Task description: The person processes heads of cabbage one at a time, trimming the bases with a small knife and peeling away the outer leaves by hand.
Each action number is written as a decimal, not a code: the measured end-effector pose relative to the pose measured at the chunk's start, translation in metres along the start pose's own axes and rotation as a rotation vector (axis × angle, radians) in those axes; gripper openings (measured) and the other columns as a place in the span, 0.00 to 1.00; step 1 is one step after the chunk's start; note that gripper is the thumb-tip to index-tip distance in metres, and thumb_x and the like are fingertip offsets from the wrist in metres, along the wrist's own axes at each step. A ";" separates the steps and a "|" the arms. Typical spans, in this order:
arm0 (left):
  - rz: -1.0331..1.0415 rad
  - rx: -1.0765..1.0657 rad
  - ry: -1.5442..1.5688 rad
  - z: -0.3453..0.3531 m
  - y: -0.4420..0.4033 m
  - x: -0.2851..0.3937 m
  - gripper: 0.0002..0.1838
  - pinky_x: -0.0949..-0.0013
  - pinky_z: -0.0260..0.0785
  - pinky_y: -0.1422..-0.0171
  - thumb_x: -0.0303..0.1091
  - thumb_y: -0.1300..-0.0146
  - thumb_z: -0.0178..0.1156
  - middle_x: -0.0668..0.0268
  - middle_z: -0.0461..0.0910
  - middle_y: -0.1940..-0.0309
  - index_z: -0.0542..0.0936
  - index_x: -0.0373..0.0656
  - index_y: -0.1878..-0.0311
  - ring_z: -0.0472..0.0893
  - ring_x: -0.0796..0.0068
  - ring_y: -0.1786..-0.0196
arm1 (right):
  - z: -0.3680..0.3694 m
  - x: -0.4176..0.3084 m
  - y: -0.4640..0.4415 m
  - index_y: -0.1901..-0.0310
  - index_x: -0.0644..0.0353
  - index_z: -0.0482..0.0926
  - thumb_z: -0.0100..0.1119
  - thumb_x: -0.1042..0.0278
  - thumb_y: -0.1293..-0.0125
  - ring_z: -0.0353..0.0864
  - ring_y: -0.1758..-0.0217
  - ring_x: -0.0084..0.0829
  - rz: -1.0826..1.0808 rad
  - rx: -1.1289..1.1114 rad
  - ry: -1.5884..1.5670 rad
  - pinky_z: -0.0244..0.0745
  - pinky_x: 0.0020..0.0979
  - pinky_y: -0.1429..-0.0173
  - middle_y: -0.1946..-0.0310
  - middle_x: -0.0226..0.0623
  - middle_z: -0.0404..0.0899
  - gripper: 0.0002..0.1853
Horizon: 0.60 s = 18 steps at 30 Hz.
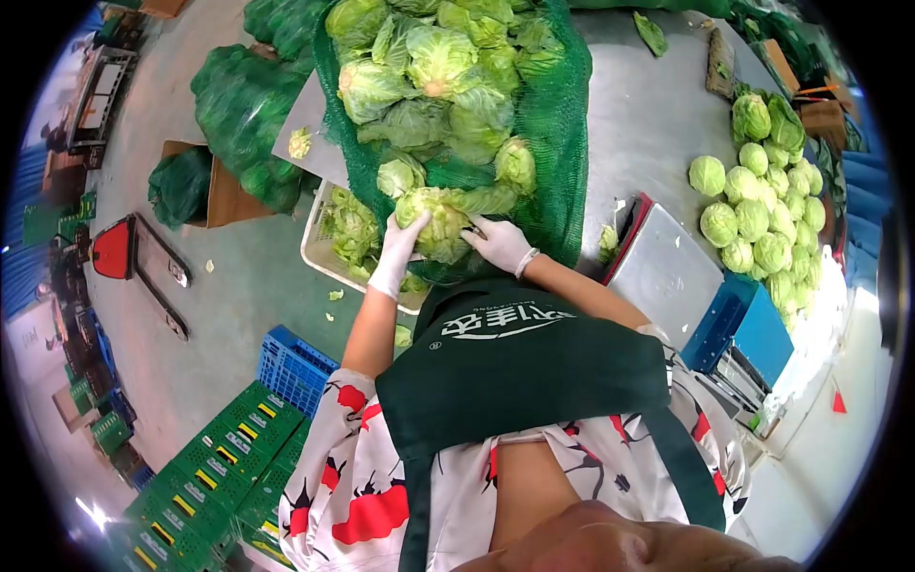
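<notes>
One leafy cabbage is gripped from both sides by the white-gloved left hand and right hand, at the near end of an opened green mesh sack loaded with a bunch more cabbages. Leaves are piled in a white plastic crate just beside; paler heads are heaped off right.

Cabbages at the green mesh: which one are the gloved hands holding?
The cabbage nearest the apron, between the left hand and right hand; the other cabbages have no hand on them.
</notes>
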<state>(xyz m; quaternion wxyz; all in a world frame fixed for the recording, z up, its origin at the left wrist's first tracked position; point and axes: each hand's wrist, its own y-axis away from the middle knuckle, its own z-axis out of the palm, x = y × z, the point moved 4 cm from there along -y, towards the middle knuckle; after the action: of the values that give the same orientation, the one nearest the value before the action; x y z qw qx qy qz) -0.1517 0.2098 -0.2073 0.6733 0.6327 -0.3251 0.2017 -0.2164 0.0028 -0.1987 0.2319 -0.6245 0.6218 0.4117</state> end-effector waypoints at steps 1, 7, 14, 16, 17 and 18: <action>-0.004 0.057 -0.010 0.001 -0.002 -0.001 0.44 0.59 0.82 0.57 0.50 0.40 0.71 0.58 0.76 0.39 0.62 0.44 0.27 0.83 0.64 0.45 | 0.003 0.006 -0.003 0.44 0.63 0.79 0.56 0.52 0.29 0.85 0.64 0.50 0.049 0.033 -0.040 0.79 0.45 0.58 0.68 0.52 0.84 0.23; -0.004 -0.171 0.466 -0.019 -0.004 -0.033 0.36 0.52 0.79 0.43 0.44 0.36 0.68 0.59 0.76 0.37 0.65 0.44 0.28 0.81 0.63 0.39 | -0.011 0.062 -0.005 0.56 0.65 0.79 0.55 0.45 0.28 0.83 0.79 0.38 0.445 0.022 -0.200 0.78 0.36 0.68 0.76 0.45 0.83 0.25; 0.221 -0.298 0.310 0.012 -0.009 -0.010 0.36 0.67 0.72 0.36 0.35 0.39 0.71 0.59 0.79 0.41 0.68 0.38 0.29 0.79 0.69 0.42 | -0.043 0.002 0.009 0.49 0.60 0.81 0.43 0.43 0.23 0.84 0.63 0.59 0.250 0.073 0.039 0.77 0.56 0.54 0.69 0.57 0.84 0.27; 0.234 -0.268 0.241 0.020 -0.019 -0.020 0.36 0.65 0.72 0.36 0.34 0.38 0.70 0.59 0.78 0.40 0.67 0.38 0.29 0.79 0.68 0.41 | -0.044 -0.010 0.003 0.44 0.60 0.78 0.43 0.43 0.23 0.84 0.63 0.59 0.201 0.167 0.155 0.77 0.55 0.54 0.68 0.58 0.84 0.27; 0.241 -0.251 0.207 0.022 -0.023 -0.025 0.35 0.64 0.73 0.36 0.33 0.37 0.69 0.59 0.78 0.40 0.67 0.39 0.29 0.79 0.67 0.41 | -0.044 -0.016 0.001 0.42 0.59 0.77 0.43 0.43 0.23 0.84 0.62 0.59 0.177 0.212 0.213 0.78 0.55 0.54 0.68 0.58 0.84 0.27; 0.242 -0.251 0.187 0.022 -0.023 -0.029 0.37 0.64 0.72 0.36 0.32 0.38 0.70 0.59 0.78 0.40 0.66 0.39 0.28 0.79 0.67 0.40 | -0.043 -0.019 -0.004 0.38 0.59 0.74 0.42 0.43 0.23 0.84 0.62 0.59 0.176 0.155 0.236 0.78 0.54 0.54 0.67 0.59 0.84 0.28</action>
<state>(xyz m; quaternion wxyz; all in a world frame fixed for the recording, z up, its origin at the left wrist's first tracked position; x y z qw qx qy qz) -0.1612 0.1892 -0.2443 0.7448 0.4787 -0.3576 0.2970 -0.2004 -0.0196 -0.1608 0.1678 -0.5917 0.7271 0.3051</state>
